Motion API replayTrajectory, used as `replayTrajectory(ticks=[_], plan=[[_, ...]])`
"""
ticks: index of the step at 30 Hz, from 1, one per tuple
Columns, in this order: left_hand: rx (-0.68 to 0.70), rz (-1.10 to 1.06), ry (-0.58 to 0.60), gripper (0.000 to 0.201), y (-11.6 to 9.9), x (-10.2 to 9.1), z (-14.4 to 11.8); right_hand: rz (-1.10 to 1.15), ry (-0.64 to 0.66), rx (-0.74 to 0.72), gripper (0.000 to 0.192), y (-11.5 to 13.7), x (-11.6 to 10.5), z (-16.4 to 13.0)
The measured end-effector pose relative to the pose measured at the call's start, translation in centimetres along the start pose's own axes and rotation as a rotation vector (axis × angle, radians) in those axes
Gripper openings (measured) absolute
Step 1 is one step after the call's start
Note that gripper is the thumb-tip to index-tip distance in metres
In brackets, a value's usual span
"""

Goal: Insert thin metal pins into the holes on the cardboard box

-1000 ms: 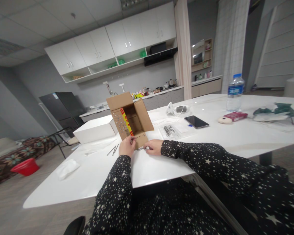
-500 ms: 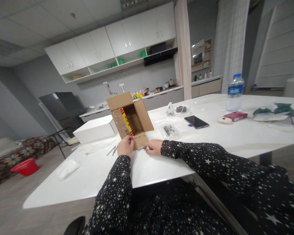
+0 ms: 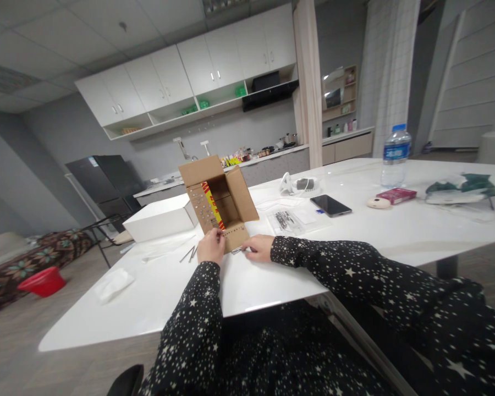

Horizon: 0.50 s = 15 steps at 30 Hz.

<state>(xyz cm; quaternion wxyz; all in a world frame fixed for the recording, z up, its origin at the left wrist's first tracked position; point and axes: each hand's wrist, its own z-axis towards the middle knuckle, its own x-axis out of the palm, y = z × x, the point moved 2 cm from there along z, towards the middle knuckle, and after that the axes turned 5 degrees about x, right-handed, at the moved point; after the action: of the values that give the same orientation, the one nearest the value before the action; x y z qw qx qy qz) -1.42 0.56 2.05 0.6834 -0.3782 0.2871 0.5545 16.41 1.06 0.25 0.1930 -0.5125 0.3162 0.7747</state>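
Left hand (image 3: 212, 247) and right hand (image 3: 259, 247) are apart mid-frame; I cannot tell their grip. White box (image 3: 160, 218) stands centre-left, smartphone (image 3: 331, 205) lies centre-right; open cardboard box (image 3: 224, 202) stands at centre, just beyond both hands.

The cardboard box (image 3: 226, 202) looks matt, the white table (image 3: 268, 283) glossy.

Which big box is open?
The brown cardboard box: you can see right inside it. The white box to its left shows no opening.
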Motion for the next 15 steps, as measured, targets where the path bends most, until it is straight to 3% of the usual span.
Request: replayTrajectory(ticks=[15], plan=[[0.051,0.054,0.046,0.022,-0.27,0.00,-0.04,-0.011,0.015,0.000,0.033,0.14,-0.11,-0.04]])
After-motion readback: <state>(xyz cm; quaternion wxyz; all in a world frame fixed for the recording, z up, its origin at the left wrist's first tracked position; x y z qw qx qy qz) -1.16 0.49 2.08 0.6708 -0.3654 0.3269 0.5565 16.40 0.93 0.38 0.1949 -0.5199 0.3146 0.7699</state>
